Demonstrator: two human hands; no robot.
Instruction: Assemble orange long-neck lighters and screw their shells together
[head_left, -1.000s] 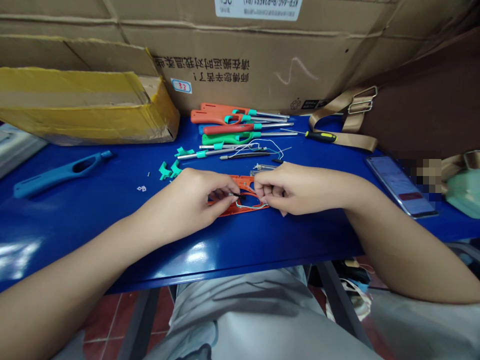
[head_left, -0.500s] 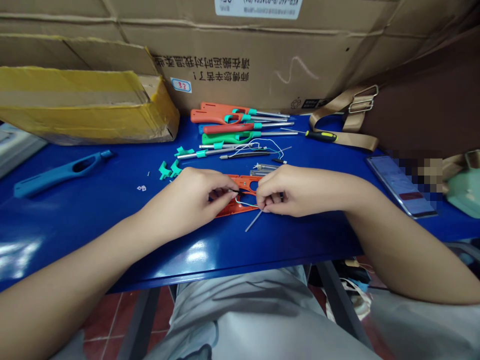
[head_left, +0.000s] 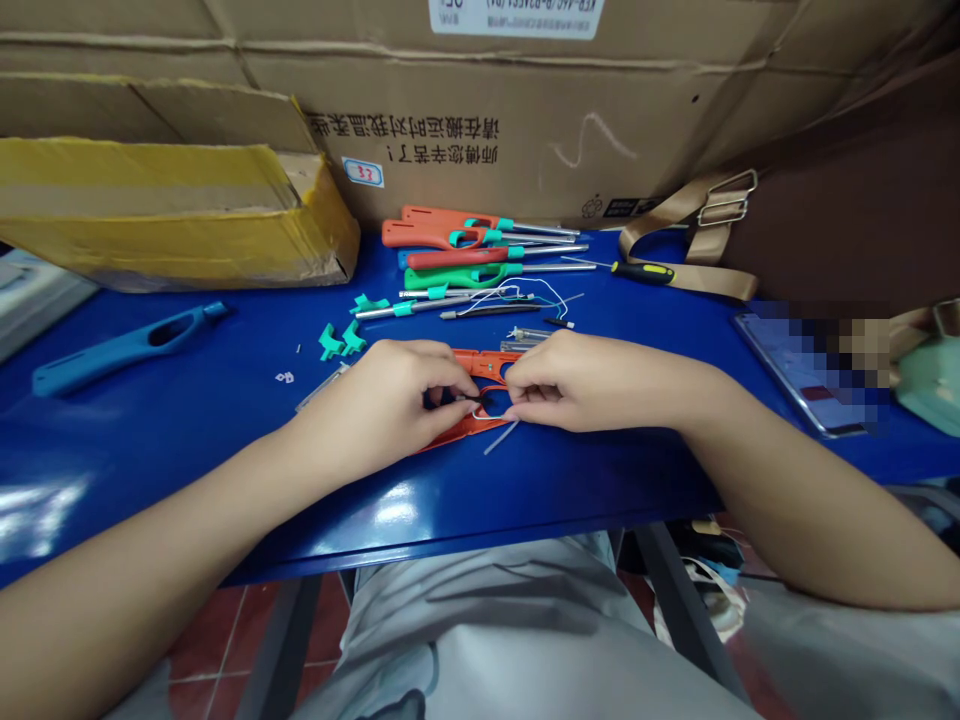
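Observation:
My left hand [head_left: 409, 395] is closed, its thumb and fingertips pinching a small black part [head_left: 475, 399]. From that part a thin white wire [head_left: 489, 417] runs to my right hand [head_left: 577, 385], whose fingertips are closed on it. Beneath both hands lie orange lighter shell halves [head_left: 480, 364], partly covered by the fingers. Below my right fingertips a thin pale tube [head_left: 500, 437] slants toward the front edge. Behind that hand are clear tubular parts [head_left: 525, 340]. Teal triggers [head_left: 330, 342] lie beyond my left hand.
Assembled lighters [head_left: 450, 276] in several colours lie at the back, with metal rods [head_left: 382, 312] before them. A blue lighter shell [head_left: 127, 350] is at left, near a yellow-taped box [head_left: 225, 240]. At right are a screwdriver [head_left: 641, 272], a strap [head_left: 720, 280] and a phone [head_left: 795, 370].
My right hand has shifted slightly left, toward the left hand. The black part sits a little lower, and the pale tube has moved slightly left. Both pinches stay closed.

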